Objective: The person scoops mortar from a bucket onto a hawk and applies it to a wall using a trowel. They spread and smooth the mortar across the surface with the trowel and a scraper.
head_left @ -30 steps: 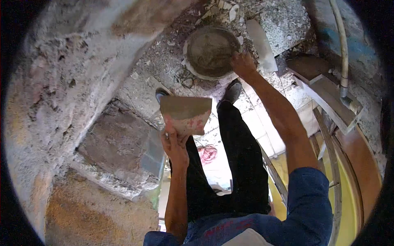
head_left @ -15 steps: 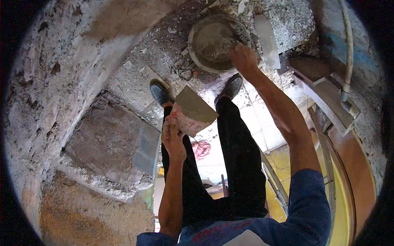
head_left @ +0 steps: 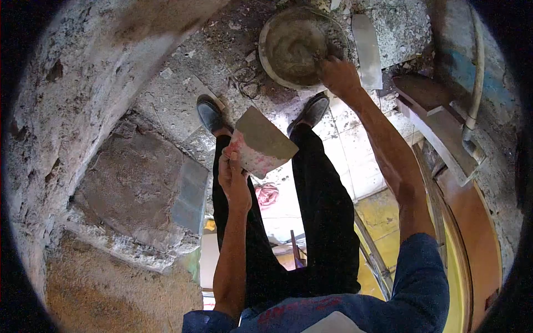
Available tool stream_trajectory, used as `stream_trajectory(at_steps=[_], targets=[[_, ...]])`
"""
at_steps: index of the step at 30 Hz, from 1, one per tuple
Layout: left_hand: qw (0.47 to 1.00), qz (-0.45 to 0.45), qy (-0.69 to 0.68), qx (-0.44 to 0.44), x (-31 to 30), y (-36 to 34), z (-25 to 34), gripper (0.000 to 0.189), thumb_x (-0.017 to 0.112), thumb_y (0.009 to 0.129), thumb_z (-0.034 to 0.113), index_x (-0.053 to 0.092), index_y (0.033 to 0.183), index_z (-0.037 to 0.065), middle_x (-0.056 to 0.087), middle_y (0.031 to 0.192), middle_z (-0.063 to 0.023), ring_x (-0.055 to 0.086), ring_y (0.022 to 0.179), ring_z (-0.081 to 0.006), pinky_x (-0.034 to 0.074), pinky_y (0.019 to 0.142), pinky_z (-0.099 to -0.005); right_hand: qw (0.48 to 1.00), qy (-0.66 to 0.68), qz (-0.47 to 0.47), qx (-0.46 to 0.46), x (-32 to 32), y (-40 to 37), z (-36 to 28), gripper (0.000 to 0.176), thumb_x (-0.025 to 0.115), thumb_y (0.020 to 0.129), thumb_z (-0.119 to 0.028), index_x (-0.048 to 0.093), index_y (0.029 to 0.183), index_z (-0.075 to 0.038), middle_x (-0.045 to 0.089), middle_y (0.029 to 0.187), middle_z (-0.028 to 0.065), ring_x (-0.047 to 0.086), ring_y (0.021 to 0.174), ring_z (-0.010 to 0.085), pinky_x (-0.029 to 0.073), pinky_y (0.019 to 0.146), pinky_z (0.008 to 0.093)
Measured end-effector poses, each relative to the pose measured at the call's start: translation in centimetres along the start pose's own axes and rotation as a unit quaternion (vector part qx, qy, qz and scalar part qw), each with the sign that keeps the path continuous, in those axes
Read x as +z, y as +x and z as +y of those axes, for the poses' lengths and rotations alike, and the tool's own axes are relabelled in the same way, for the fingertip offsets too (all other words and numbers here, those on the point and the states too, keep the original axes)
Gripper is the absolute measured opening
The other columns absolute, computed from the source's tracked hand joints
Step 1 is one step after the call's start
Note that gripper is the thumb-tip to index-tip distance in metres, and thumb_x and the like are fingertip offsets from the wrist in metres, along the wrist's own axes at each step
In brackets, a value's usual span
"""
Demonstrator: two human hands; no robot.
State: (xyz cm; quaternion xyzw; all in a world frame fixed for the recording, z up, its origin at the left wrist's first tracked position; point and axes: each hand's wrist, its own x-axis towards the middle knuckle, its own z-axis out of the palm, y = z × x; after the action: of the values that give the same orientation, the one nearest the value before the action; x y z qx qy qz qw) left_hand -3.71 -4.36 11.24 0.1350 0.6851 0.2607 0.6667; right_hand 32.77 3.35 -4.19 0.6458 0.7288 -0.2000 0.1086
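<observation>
My left hand (head_left: 235,180) grips the lower left edge of a broken tile piece (head_left: 266,136), which is grey on its upper part and pinkish white below. The piece is tilted above my legs. At the right rim of a round basin (head_left: 294,47) of wet grey mortar is my right hand (head_left: 340,76). Its fingers are closed around something small and dark that I cannot make out, reaching into the basin. The mortar shows swirled marks.
A long grey tile strip (head_left: 366,50) lies right of the basin. Wire (head_left: 244,86) lies on the rubble-strewn floor. A rough ledge (head_left: 130,183) is at left. Slabs (head_left: 430,105), a pipe (head_left: 476,72) and a ladder (head_left: 375,255) are at right. A pink cloth (head_left: 266,195) lies between my legs.
The view has shifted slightly, so the basin sits higher in it. My right hand remains at the basin's right side, and my left hand still holds the tile piece.
</observation>
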Motion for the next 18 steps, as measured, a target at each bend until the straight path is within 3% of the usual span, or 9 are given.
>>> stream_trajectory(at_steps=[5, 7, 11, 13, 16, 18], targets=[[1.0, -0.017, 0.005, 0.01, -0.2, 0.7, -0.9, 0.038, 0.052, 0.11, 0.032, 0.052, 0.142, 0.012, 0.056, 0.142, -0.0034, 0.057, 0.126, -0.0195, 0.05, 0.1, -0.0409, 0.999, 0.0, -0.019, 0.035, -1.3, 0.2, -0.7, 0.027, 0.068, 0.091, -0.033, 0.071, 0.092, -0.006, 0.073, 0.087, 0.0182, 0.074, 0.085, 0.0372, 0.06, 0.069, 0.05], [0.999, -0.034, -0.004, 0.016, -0.3, 1.3, -1.3, 0.037, 0.052, 0.11, 0.032, 0.051, 0.142, 0.012, 0.056, 0.142, -0.0033, 0.057, 0.125, -0.019, 0.05, 0.099, -0.0405, 0.999, 0.035, -0.005, 0.003, -1.8, 0.5, -0.4, 0.017, 0.066, 0.086, -0.02, 0.071, 0.092, -0.005, 0.071, 0.084, 0.0162, 0.073, 0.073, 0.0377, 0.06, 0.064, 0.0509], [0.999, -0.031, 0.002, 0.033, -0.3, 2.3, -1.9, 0.038, 0.053, 0.11, 0.034, 0.051, 0.142, 0.013, 0.056, 0.143, -0.0034, 0.059, 0.122, -0.018, 0.051, 0.098, -0.0394, 0.999, 0.041, -0.029, 0.014, -2.1, 0.8, 0.3, 0.017, 0.066, 0.086, -0.019, 0.071, 0.093, -0.005, 0.071, 0.085, 0.0166, 0.073, 0.076, 0.0381, 0.06, 0.068, 0.0506], [0.999, -0.035, 0.008, 0.029, 0.1, 2.9, -2.0, 0.04, 0.053, 0.11, 0.034, 0.05, 0.143, 0.013, 0.056, 0.143, -0.0033, 0.059, 0.122, -0.0183, 0.051, 0.099, -0.0395, 0.994, 0.06, -0.085, 0.045, -2.3, 1.1, 0.6, 0.033, 0.065, 0.095, -0.038, 0.072, 0.103, -0.007, 0.073, 0.096, 0.0182, 0.073, 0.092, 0.0384, 0.059, 0.081, 0.0525], [0.999, -0.024, 0.016, 0.03, 0.7, 2.9, -2.3, 0.043, 0.054, 0.11, 0.035, 0.049, 0.146, 0.013, 0.055, 0.144, -0.0033, 0.059, 0.124, -0.0194, 0.051, 0.1, -0.0401, 0.996, 0.03, -0.087, -0.017, -2.0, 1.4, 0.8, 0.039, 0.062, 0.097, -0.043, 0.071, 0.111, -0.008, 0.073, 0.099, 0.0175, 0.072, 0.098, 0.0379, 0.058, 0.087, 0.0525], [0.998, -0.043, 0.019, 0.028, 1.3, 3.4, -2.2, 0.046, 0.055, 0.109, 0.034, 0.047, 0.149, 0.013, 0.054, 0.145, -0.0043, 0.058, 0.127, -0.0212, 0.05, 0.101, -0.0424, 0.993, 0.047, -0.106, 0.035, -3.2, 1.8, 0.0, 0.042, 0.06, 0.098, -0.046, 0.071, 0.113, -0.009, 0.073, 0.101, 0.0179, 0.071, 0.1, 0.0369, 0.058, 0.088, 0.0523]])
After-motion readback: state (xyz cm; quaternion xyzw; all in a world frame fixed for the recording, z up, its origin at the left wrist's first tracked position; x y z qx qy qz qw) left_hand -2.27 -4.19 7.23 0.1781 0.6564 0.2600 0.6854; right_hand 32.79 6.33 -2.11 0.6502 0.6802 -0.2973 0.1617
